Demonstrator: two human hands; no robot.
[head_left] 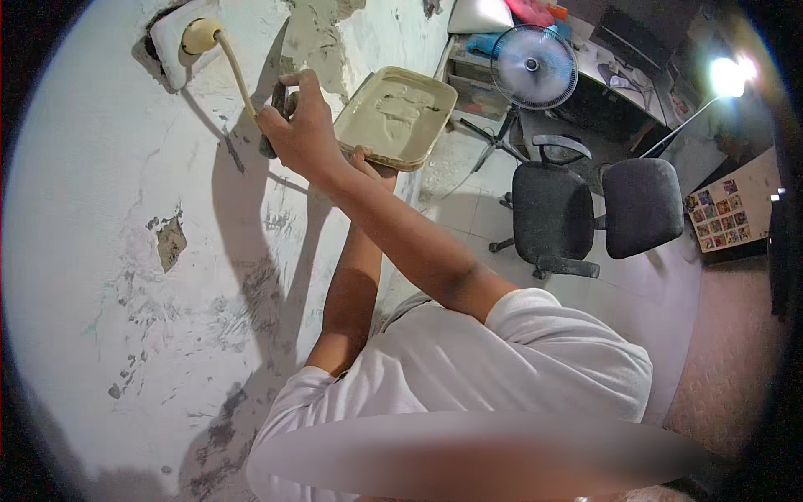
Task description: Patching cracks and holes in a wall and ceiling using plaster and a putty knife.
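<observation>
My right hand [303, 134] is raised at the wall with its fingers closed round a dark trowel [278, 99]. The trowel is seen nearly edge-on against the wall, and the fingers hide part of it. Crossing below the right forearm, my left arm reaches up to a shallow cream tray [443, 94]. My left hand [374, 165] grips the tray's near edge, with most of its fingers out of sight underneath. Grey-beige wet plaster [393, 117] lies in the tray, marked by scrapes. A patch of similar plaster [314, 38] covers the wall just above my right hand.
Left of my right hand, a round plug [202, 36] with a cable sits in a wall socket. The white wall [92, 217] is chipped and stained. To the right stand a fan [534, 67], a black office chair [554, 209], a cluttered desk and a lit lamp [729, 77].
</observation>
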